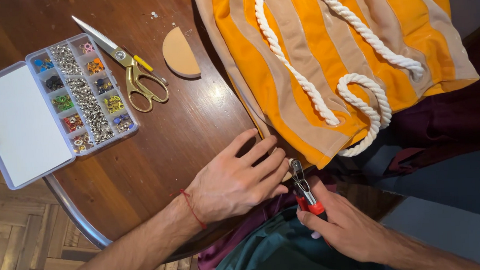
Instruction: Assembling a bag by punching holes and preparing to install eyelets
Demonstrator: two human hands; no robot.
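My left hand [236,181] lies flat, fingers together, pinning the orange striped bag [323,66] edge at the table [159,149] rim. My right hand [341,225] grips red-handled pliers [302,187], jaws at that edge. No eyelet visibly set; eyelet box [81,93] open.

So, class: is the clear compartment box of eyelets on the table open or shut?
Open. The organiser box has its lid swung flat to the left on the table, leaving the compartments of metal and coloured eyelets uncovered.
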